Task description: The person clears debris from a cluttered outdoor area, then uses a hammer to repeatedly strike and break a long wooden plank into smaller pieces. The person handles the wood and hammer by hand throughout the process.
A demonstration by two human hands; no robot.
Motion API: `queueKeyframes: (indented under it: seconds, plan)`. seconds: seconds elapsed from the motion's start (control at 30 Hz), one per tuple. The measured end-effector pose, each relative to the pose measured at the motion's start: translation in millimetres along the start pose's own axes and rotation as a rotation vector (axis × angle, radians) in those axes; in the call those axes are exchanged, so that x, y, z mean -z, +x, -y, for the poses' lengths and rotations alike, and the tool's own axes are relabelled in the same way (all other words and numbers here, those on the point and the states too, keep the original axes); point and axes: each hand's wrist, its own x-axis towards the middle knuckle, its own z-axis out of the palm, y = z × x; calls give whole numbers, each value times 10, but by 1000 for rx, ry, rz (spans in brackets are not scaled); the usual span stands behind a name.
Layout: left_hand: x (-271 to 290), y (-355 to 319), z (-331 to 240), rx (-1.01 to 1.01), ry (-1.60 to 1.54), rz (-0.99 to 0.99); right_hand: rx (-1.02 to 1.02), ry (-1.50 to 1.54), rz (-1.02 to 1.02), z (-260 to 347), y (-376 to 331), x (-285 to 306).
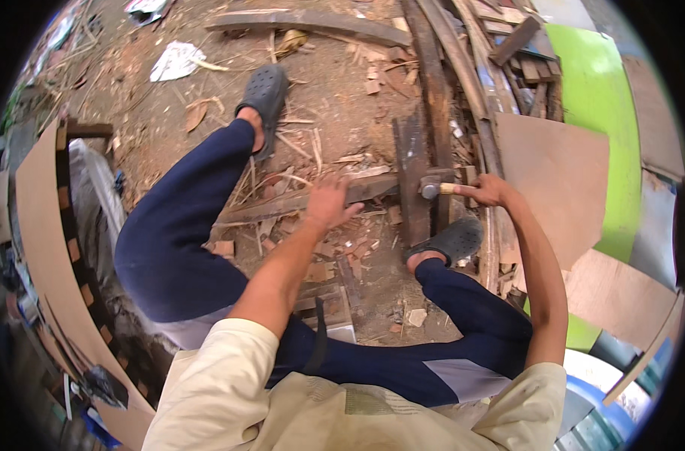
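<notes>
1. The left hand lies palm down, fingers spread, pressing a dark plank that runs across the ground between the person's legs.
2. The right hand is wrapped around the pale handle of a hammer; its metal head sits at the spot where the plank meets an upright dark board (whether the head touches the wood I cannot tell).
3. The right sandal stands on the lower end of that board; the left sandal rests well apart on the dirt.
4. Risk, as I judge it: the left fingertips lie near the hammer head, so a glancing blow could catch them. The plank is held down only by one palm and could jump or twist under a strike.
5. The sandals leave the feet open, and the ground is littered with splinters and offcuts; a slipped foot or a hidden nail could hurt.
6. Packaging: a crumpled white paper scrap lies on the dirt at upper left, beyond the left sandal. Another pale scrap shows at the very top edge, too blurred to tell more.
7. To the right lean flat brown sheets over a bright green panel; a curved brown sheet stands at the left.
</notes>
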Motion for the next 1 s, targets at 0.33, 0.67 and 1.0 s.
queueKeyframes:
  seconds: [0.33,0.67,1.0]
  plan:
    - [66,290,349,-21,31,347,-104,-173,-26,155,-13,86]
    - [60,305,342,-23,61,378,-234,-230,-17,494,-198,144]
    - [57,340,313,16,100,440,-278,-256,-76,1044,-407,27]
